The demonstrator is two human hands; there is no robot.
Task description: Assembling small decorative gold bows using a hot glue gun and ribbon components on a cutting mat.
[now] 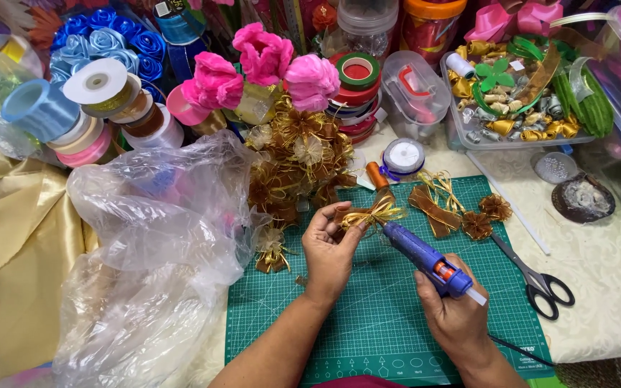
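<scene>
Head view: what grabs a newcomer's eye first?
The hands at centre over the green cutting mat: the left hand pinches a gold ribbon bow, while the right hand points a blue glue gun at it. Behind them, pink fabric flowers top a gold bouquet, with a big clear plastic bag to the left.

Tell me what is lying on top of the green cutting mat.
On the green cutting mat lie gold ribbon bows, scissors and an orange thread spool. Both forearms and the plastic bag cover parts of it.
</scene>
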